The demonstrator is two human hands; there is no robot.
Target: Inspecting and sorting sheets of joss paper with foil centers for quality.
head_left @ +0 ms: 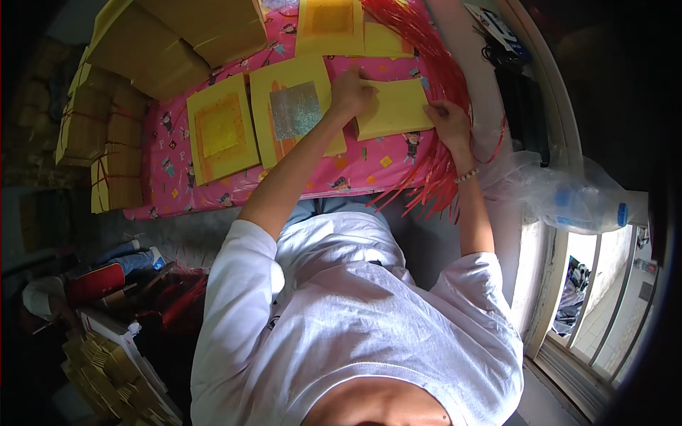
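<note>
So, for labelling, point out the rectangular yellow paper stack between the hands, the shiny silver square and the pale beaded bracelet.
Yellow paper stack [396, 108], head view: top face.
Silver square [293, 111], head view: middle.
Beaded bracelet [467, 175], head view: beads.

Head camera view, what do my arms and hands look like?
Your left hand and right hand are ungloved. Loose white sleeves end around the elbows. A bracelet of small beads circles the right wrist; the left wrist shows none.
</note>
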